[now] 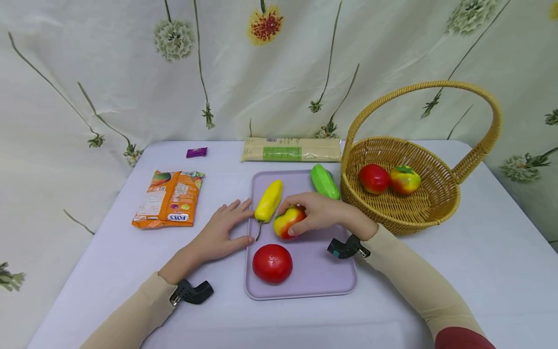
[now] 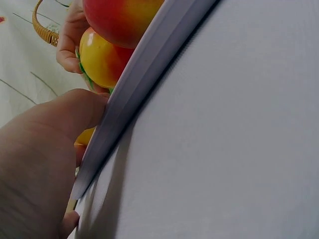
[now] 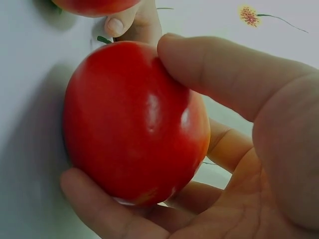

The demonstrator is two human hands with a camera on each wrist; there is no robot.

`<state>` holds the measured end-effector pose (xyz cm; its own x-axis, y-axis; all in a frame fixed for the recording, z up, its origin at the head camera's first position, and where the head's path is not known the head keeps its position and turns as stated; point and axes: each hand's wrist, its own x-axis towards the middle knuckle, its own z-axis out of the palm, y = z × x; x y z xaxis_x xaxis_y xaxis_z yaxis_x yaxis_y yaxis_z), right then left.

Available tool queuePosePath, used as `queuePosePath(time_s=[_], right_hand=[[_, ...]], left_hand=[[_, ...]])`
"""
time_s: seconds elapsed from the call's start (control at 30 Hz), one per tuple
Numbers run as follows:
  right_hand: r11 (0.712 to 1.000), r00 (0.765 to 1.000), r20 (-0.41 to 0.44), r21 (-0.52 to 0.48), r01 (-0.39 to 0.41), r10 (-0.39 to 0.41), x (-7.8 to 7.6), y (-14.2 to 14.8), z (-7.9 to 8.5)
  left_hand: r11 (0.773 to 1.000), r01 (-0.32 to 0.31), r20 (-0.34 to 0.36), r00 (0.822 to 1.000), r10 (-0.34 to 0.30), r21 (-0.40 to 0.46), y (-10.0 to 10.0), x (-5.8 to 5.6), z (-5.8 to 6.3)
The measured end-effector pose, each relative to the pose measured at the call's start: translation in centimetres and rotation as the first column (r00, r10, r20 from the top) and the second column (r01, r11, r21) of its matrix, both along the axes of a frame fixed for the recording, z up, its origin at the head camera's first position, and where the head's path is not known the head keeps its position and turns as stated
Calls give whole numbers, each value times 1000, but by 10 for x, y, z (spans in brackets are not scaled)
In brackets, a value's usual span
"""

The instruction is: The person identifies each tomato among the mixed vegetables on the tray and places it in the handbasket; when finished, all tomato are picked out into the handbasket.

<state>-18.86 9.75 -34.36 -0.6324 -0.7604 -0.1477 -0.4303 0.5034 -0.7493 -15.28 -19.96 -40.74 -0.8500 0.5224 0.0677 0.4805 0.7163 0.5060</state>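
My right hand point(image 1: 320, 212) grips a red-and-yellow toy tomato point(image 1: 284, 223) over the middle of the lilac tray point(image 1: 322, 271). In the right wrist view, the thumb and fingers curl around the tomato's glossy red side point(image 3: 129, 114). My left hand point(image 1: 218, 235) lies at the tray's left edge with its fingers spread. Its thumb touches the rim point(image 2: 134, 74) in the left wrist view. A yellow pepper point(image 1: 269, 201) with a thin stem lies between the hands. Nearer me on the tray sits a larger round red toy fruit point(image 1: 272, 264). A green cucumber-like vegetable point(image 1: 324, 182) is at the back right corner.
A wicker basket point(image 1: 403, 220) with a tall handle stands right of the tray, holding a red fruit point(image 1: 374, 179) and a red-and-yellow one point(image 1: 405, 180). Behind the tray lies a long beige packet point(image 1: 292, 150). To the left are an orange snack bag point(image 1: 170, 199) and a small purple wrapper point(image 1: 196, 152).
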Motion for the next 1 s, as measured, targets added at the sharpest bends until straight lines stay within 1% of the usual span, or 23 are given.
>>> queuePosePath(time_s=[0.27,0.73,0.83,1.0], right_hand=[[1000,1000,11,9,13,-13,1,-1,1],[1000,1000,-4,4,11,-10,-1,0,-1],[1000,999,-28,4,24,-24,-1,3,1],[998,992,-116,-38,51,-56,1,16,10]], left_hand=[[1000,17,-10,1000,-17,13,0,1,1],[999,22,8,1000,-23,28,0,1,0],[999,24,9,1000,-24,34,0,1,0],[999,23,14,1000,-23,39,0,0,0]])
